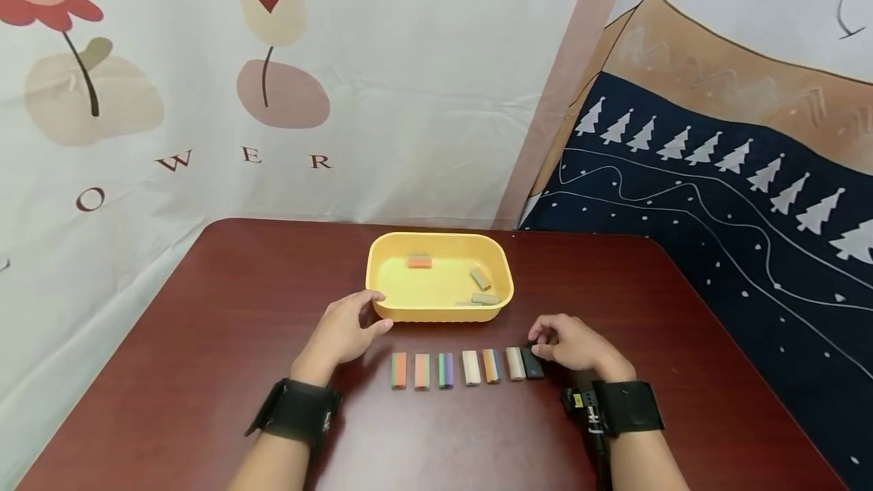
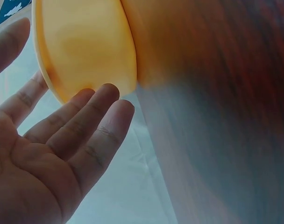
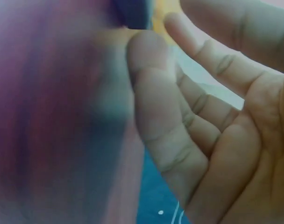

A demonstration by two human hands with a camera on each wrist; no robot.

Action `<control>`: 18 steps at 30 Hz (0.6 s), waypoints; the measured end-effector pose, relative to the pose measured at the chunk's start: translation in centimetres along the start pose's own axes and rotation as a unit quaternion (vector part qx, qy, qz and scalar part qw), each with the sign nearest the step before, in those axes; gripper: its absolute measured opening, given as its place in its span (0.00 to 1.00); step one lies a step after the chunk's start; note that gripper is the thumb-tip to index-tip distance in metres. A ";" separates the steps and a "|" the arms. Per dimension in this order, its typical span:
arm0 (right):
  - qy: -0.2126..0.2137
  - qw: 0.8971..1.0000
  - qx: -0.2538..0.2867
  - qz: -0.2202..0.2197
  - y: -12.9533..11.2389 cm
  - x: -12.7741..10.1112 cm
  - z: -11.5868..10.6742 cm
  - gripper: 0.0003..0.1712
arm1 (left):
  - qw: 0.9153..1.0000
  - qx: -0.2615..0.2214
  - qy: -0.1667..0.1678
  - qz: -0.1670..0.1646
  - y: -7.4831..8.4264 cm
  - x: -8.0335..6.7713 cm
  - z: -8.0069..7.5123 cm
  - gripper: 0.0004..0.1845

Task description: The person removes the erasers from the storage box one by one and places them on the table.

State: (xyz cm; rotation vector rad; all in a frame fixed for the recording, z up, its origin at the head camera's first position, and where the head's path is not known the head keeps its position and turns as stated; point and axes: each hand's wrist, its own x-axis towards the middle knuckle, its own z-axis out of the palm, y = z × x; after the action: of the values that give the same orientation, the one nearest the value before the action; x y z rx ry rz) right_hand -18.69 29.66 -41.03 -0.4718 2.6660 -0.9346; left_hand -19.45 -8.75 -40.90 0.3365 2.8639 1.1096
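Observation:
My left hand rests against the near left corner of a yellow plastic basin, fingertips at the rim and thumb apart in front. In the left wrist view its loose fingers lie against the basin's side. At the right end of a row of small bars, my right hand pinches the far end of a black bar. The right wrist view shows only the lower part of this dark bar, beside a fingertip. A beige bar stands right beside the black one.
Leftward along the row lie a blue-orange bar, a cream bar, a green-purple bar and two orange-green bars. Inside the basin are an orange bar and greyish bars. The reddish-brown table meets hanging cloths behind.

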 end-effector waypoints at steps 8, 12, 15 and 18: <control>0.087 0.994 -0.053 -0.046 -3.2 1.6 -1.9 0.06 | 1.000 -0.006 -0.011 0.005 0.1 0.0 -0.8 0.25; 0.084 0.985 -0.118 -0.095 -6.3 4.2 -3.7 0.08 | 1.000 -0.006 -0.015 0.004 0.2 0.0 -0.9 0.25; 0.037 0.978 -0.179 -0.103 -8.4 6.5 -4.5 0.10 | 1.000 -0.012 -0.016 0.002 0.2 -0.1 -0.8 0.24; -0.056 0.966 -0.241 -0.080 -9.9 8.6 -4.5 0.12 | 1.000 -0.020 -0.020 -0.004 0.1 -0.4 -0.3 0.23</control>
State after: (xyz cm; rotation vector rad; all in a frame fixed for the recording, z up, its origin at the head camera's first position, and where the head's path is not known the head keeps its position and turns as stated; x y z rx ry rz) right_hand -26.07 21.48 -32.64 -0.8256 2.7689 -0.2685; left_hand -19.06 -8.97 -40.57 0.3397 2.8022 1.1445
